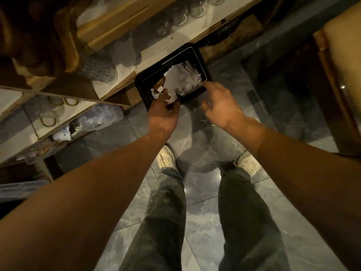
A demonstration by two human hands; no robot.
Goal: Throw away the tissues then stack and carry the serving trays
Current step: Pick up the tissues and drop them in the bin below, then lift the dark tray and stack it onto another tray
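Note:
A black rectangular bin (pixel 141 81) stands on the floor against the shelf base. Crumpled white tissues (pixel 185 78) and a small brown packet (pixel 159 86) lie inside it. My left hand (pixel 163 114) is at the bin's near rim, thumb and fingers curled on a crumpled tissue (pixel 172 97) just above the contents. Over the bin's right near corner hovers my right hand (pixel 218 103), fingers spread, holding nothing. No serving trays are in view.
Wooden shelves with glassware (pixel 175 14) and a pack of plastic bottles (pixel 99 118) run along the left. A wooden cabinet (pixel 336 79) stands at the right. Grey marble floor tiles (pixel 205 192) lie under my legs and white shoes (pixel 167 156).

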